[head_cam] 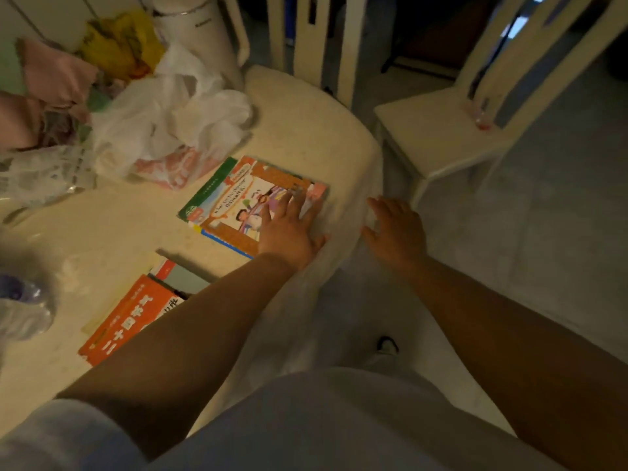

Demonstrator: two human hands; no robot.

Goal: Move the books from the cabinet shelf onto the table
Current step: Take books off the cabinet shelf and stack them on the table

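Note:
A small stack of thin picture books (238, 198) lies flat on the cream table (299, 130), near its right edge; the top one has an orange frame and cartoon figures. My left hand (290, 229) rests flat on the near right corner of that stack, fingers spread. My right hand (396, 229) hovers just off the table's right edge, fingers apart and empty. A second pile with an orange-covered book (129, 321) on top lies closer to me on the left, partly hidden by my left forearm. The cabinet shelf is out of view.
Crumpled white plastic bags (170, 117), pink and yellow cloths (112, 45) and a white kettle (200, 32) crowd the table's far left. A clear bottle (20, 307) stands at the near left. A white chair (441, 130) sits to the right; another stands behind the table.

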